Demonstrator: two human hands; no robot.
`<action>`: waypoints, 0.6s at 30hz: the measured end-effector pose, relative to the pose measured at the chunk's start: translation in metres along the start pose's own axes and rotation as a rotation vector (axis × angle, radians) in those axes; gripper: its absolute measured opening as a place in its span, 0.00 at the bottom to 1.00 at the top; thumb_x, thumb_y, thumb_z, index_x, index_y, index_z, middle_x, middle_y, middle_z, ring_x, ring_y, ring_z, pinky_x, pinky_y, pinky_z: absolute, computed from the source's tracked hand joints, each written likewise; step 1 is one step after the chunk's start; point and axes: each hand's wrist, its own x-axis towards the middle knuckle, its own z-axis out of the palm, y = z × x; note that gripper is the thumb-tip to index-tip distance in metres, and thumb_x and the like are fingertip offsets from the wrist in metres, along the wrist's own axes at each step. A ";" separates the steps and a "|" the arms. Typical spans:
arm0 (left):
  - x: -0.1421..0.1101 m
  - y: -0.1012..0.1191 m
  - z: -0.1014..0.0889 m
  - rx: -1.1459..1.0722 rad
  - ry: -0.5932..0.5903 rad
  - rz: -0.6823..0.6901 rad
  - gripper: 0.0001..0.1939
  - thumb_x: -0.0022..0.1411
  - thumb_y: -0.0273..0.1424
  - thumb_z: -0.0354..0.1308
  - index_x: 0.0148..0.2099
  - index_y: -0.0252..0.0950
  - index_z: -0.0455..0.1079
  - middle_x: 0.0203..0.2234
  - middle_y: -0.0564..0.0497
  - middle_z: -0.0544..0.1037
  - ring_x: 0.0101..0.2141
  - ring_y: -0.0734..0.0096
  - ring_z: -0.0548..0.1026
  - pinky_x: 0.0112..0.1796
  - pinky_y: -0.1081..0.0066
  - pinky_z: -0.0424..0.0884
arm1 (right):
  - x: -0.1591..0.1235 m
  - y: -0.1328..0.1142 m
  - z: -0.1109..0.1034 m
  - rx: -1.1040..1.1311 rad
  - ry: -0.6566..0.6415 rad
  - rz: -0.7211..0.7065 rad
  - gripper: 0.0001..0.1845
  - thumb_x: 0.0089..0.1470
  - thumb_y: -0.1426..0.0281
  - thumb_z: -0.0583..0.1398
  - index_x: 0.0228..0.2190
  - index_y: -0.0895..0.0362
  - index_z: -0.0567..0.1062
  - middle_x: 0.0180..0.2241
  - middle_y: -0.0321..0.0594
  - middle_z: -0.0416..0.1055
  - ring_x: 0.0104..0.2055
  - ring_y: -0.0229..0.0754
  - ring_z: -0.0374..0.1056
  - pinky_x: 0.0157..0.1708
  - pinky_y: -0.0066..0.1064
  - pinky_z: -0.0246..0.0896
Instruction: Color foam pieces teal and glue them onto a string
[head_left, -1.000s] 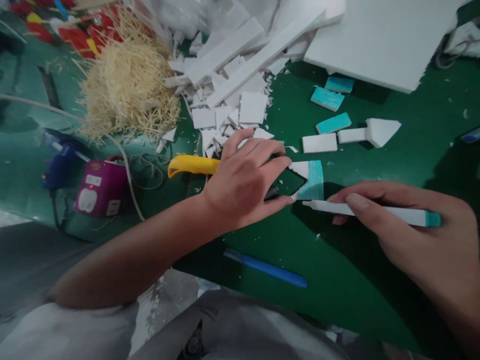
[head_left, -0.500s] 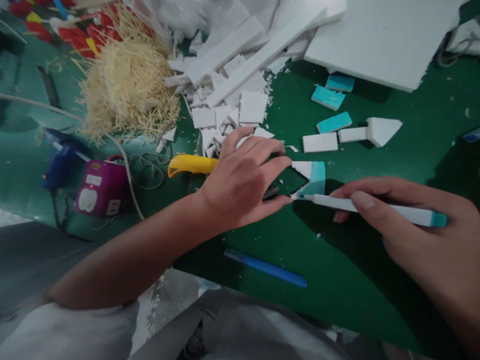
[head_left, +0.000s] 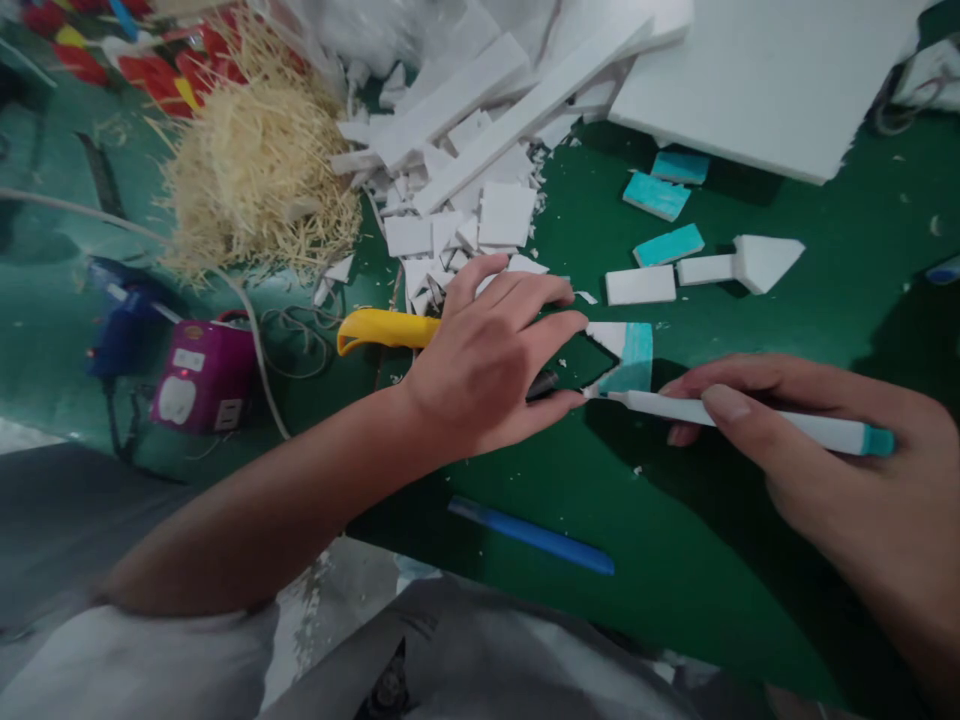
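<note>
My right hand (head_left: 817,440) pinches a white marker pen (head_left: 780,420) with a teal end. Its tip rests at the lower edge of a notched foam piece (head_left: 637,355), which is coloured teal on the right and white at its upper left prong. My left hand (head_left: 495,350) steadies that piece, the thumb at the lower prong and a finger at the upper one. Beneath the left palm lies a yellow-handled tool (head_left: 386,330), its front part mostly covered by the hand; a dark bit shows near the thumb.
Foam offcuts (head_left: 457,190) and straw (head_left: 255,170) pile up at the back. Teal foam blocks (head_left: 667,245) and a white arrow-shaped piece (head_left: 765,265) lie beyond the right hand. A blue pen (head_left: 540,537) lies nearer me. At left are a blue glue gun (head_left: 124,310) and purple socket box (head_left: 202,375).
The marker has shifted slightly up, its tip moving from just below the foam piece onto its lower edge near my left thumb. My left hand stays almost still.
</note>
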 end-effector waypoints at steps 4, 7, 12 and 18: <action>0.001 0.000 0.002 0.009 0.006 0.001 0.22 0.68 0.40 0.63 0.60 0.35 0.74 0.57 0.39 0.78 0.59 0.50 0.76 0.68 0.46 0.59 | -0.001 0.001 -0.002 -0.006 0.000 -0.018 0.06 0.59 0.63 0.66 0.30 0.45 0.84 0.24 0.29 0.78 0.25 0.34 0.72 0.24 0.23 0.67; 0.001 0.000 0.002 0.004 -0.001 0.006 0.22 0.69 0.39 0.62 0.60 0.34 0.74 0.57 0.39 0.78 0.58 0.51 0.76 0.68 0.46 0.60 | -0.002 0.001 -0.003 -0.015 0.007 -0.018 0.07 0.59 0.62 0.66 0.30 0.45 0.84 0.24 0.29 0.78 0.24 0.35 0.72 0.24 0.25 0.67; 0.001 0.001 0.002 -0.001 -0.007 -0.007 0.20 0.69 0.39 0.61 0.58 0.35 0.75 0.57 0.39 0.78 0.59 0.51 0.75 0.69 0.47 0.58 | 0.001 -0.001 0.001 0.006 -0.003 0.021 0.07 0.58 0.61 0.66 0.30 0.45 0.84 0.23 0.31 0.77 0.24 0.37 0.72 0.25 0.27 0.70; 0.000 0.001 0.003 -0.015 0.003 -0.006 0.19 0.69 0.39 0.61 0.57 0.34 0.75 0.57 0.39 0.78 0.59 0.52 0.75 0.69 0.48 0.58 | 0.002 -0.003 0.004 0.013 0.012 0.043 0.08 0.59 0.60 0.66 0.29 0.46 0.84 0.23 0.32 0.77 0.25 0.37 0.72 0.25 0.28 0.69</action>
